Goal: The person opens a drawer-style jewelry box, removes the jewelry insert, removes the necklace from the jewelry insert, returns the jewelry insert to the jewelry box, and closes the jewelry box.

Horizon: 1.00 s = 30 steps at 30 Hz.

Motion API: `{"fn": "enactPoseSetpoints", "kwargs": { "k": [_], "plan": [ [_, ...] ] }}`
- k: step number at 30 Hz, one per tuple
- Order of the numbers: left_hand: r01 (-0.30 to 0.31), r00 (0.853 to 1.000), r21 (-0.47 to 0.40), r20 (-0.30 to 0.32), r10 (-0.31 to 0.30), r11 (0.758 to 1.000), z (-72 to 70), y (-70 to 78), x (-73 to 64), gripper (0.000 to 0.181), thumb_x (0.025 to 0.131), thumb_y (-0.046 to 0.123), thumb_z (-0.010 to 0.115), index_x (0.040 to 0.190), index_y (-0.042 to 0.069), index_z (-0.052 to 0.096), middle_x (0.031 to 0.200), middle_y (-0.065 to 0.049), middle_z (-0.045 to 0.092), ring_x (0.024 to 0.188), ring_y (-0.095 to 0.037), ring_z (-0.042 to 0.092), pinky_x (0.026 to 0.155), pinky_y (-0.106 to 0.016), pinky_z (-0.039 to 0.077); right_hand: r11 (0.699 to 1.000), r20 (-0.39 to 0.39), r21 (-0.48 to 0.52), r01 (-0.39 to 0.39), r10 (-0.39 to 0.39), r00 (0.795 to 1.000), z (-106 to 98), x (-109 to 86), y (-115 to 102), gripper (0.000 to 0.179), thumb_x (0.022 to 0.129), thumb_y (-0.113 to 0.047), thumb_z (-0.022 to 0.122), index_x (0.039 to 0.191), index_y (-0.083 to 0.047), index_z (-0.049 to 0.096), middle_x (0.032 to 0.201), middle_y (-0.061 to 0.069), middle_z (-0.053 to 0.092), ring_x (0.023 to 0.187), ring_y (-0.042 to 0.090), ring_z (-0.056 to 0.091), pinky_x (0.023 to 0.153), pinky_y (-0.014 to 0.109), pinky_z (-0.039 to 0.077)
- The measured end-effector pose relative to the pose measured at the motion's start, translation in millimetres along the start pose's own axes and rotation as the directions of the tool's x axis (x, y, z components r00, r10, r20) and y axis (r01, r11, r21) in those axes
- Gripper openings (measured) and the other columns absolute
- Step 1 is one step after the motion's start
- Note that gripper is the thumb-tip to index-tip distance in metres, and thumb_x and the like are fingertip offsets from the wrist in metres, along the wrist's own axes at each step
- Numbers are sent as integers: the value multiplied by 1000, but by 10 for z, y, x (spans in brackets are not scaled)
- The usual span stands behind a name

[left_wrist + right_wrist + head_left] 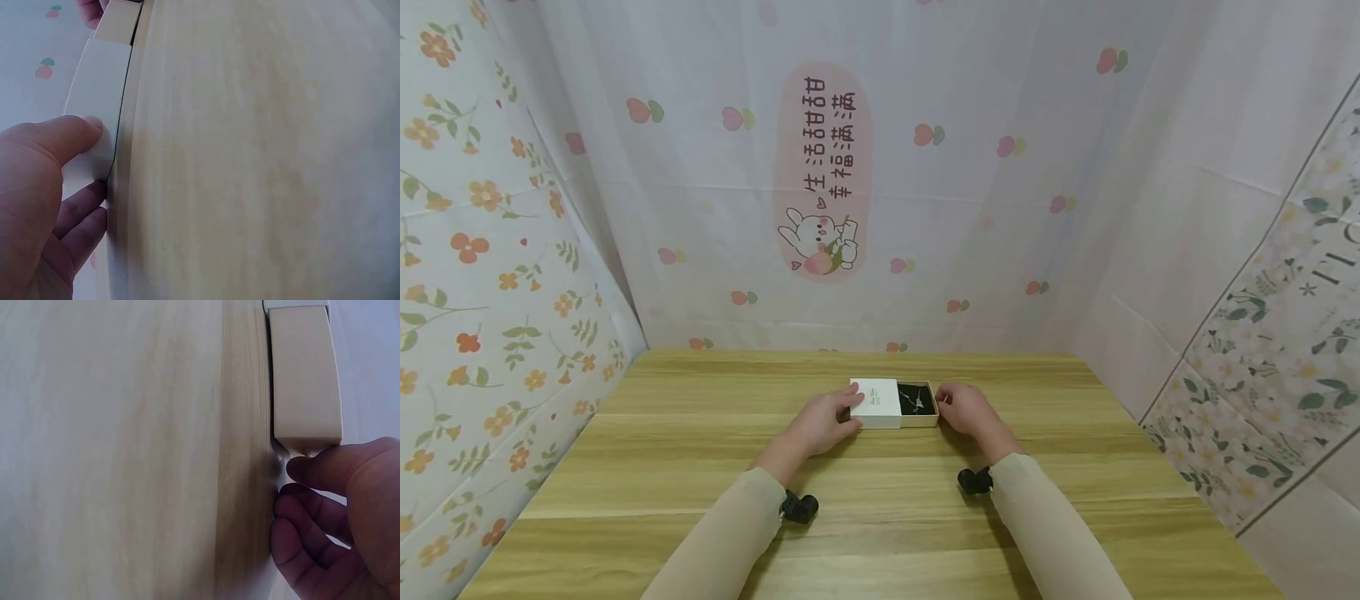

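Note:
A white jewelry box [876, 398] with small print on its lid lies on the wooden table. Its cream inner drawer [306, 375] is slid partway out to the right. Inside, on a black pad, is a silver-coloured necklace [917, 406] with a small pendant. My left hand [826, 421] grips the white sleeve at its left end, the thumb [84, 134] on the near side and other fingers at the end and top. At the drawer's right end, my right hand [966, 408] pinches with thumb and curled fingers, right by a small tab [306, 454].
The wood-grain table [880, 517] spreads around the box. Behind it hangs a pale curtain [985, 225] with printed hearts and a rabbit, and patterned cloths stand at both sides. A small black camera [801, 508] sits at the left wrist, another camera [974, 481] at the right.

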<state>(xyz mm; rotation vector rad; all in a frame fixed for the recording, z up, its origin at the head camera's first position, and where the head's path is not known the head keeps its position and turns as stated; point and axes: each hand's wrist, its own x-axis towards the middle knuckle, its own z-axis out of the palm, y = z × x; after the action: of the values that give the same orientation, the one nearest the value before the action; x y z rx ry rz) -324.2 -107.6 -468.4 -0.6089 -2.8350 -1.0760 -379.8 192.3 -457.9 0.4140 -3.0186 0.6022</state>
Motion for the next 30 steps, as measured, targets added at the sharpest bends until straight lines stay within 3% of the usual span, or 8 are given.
{"fn": "enactPoseSetpoints", "kwargs": {
  "k": [30],
  "plan": [
    [11,1000,-24,7,-10,1000,-3,34,-19,55,106,15,75,157,4,59,172,-13,47,159,-36,47,125,-49,47,1000,-7,7,-2,2,1000,-21,-33,87,12,105,-7,67,99,-7,78,102,10,78,97,29,70,97,51,58]
  ]
}}
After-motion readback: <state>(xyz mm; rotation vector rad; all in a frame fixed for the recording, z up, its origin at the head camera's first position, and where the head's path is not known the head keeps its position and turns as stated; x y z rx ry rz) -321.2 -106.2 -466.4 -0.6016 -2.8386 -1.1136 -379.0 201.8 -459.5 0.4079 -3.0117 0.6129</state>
